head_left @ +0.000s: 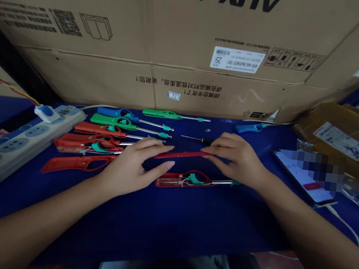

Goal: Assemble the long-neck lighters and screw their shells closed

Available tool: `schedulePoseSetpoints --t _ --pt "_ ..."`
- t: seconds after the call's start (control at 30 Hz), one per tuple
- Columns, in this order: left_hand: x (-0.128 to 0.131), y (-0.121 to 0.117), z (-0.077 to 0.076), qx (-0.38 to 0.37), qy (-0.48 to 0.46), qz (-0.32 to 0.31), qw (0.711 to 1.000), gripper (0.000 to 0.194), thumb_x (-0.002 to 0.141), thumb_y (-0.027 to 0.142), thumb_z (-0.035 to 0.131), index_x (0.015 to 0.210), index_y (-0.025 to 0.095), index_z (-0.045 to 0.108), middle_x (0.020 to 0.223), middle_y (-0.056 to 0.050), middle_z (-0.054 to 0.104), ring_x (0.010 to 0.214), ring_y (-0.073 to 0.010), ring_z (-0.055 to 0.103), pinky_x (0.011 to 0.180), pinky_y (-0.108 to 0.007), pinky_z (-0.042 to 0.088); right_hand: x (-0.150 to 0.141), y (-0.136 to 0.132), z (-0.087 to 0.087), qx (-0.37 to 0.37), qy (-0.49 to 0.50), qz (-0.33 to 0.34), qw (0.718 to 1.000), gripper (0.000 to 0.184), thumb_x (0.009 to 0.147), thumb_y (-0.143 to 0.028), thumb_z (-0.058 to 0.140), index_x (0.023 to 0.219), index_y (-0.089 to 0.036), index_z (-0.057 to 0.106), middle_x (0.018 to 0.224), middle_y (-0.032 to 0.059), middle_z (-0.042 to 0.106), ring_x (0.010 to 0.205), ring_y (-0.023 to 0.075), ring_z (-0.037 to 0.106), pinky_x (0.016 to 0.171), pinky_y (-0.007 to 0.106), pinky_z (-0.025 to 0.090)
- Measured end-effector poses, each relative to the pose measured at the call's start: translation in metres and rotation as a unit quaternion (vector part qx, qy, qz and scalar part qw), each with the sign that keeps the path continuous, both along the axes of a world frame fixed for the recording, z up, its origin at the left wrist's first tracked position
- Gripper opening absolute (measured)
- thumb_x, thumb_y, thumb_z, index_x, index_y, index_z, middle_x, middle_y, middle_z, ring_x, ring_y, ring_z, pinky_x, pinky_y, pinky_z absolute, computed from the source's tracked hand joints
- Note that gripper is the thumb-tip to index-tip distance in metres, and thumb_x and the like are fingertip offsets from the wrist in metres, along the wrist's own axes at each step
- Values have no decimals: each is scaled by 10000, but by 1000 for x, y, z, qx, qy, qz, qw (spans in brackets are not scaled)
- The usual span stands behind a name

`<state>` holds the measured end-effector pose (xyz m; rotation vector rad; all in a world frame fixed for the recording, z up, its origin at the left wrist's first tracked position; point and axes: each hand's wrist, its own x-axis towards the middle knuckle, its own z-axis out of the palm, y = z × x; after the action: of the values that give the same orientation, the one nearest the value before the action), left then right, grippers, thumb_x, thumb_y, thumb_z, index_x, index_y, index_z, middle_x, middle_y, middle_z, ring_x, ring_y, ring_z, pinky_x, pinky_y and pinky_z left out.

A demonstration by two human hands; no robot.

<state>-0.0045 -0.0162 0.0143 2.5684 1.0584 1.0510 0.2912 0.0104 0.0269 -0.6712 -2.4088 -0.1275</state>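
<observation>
Both my hands hold a thin red lighter shell half [185,154] between them, just above the blue table [168,221]. My left hand [132,163] grips its left end with fingers curled around it. My right hand [234,157] pinches its right end. Below it lies an opened red lighter [193,181] with teal parts and a metal tube showing. A red shell half [76,163] lies left of my left hand. A small black screwdriver [197,139] rests just beyond my right hand.
Several long red, green and blue lighters [113,131] lie in rows at the back left, one blue lighter [249,127] at the back right. A white power strip [9,147] runs along the left. A phone [302,177] lies at right. A big cardboard box [191,43] stands behind.
</observation>
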Motion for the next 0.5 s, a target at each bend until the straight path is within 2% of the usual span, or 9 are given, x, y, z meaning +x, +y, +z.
schedulePoseSetpoints --t 0.1,0.17,0.23,0.37,0.5 --pt "2 -5 2 -32 16 -28 999 360 1032 280 516 1336 139 644 1201 -98 712 1093 -189 682 975 -292 529 -2 -11 5 69 -23 -15 997 193 927 -185 661 1097 -173 752 902 61 755 795 194 614 698 355 434" --pt "4 -6 2 -43 21 -45 998 358 1042 249 491 1350 127 627 1179 -97 712 1070 -175 686 939 -268 541 -3 -17 10 65 -31 -25 997 182 926 -193 659 1082 -186 753 924 58 756 823 203 620 716 363 437" --pt "5 -8 1 -43 23 -60 997 340 1035 238 508 1327 119 636 1157 -93 704 1052 -164 685 921 -249 543 -4 -22 13 5 -40 -32 999 221 920 -266 677 1122 -198 737 1015 73 745 907 219 640 785 380 465" --pt "6 -13 2 -44 25 -84 995 288 1021 230 543 1271 137 650 1129 -70 692 1023 -139 678 918 -218 535 -7 -26 12 -146 -56 -22 987 503 861 -442 737 1292 -196 653 1228 112 692 1113 263 644 954 422 471" --pt "8 -18 5 -42 37 -94 994 281 1018 244 550 1260 132 638 1125 -70 683 1016 -137 673 931 -216 530 -13 -25 4 -251 -31 38 967 416 881 -370 727 1246 -180 669 1113 83 717 997 203 672 914 357 502"
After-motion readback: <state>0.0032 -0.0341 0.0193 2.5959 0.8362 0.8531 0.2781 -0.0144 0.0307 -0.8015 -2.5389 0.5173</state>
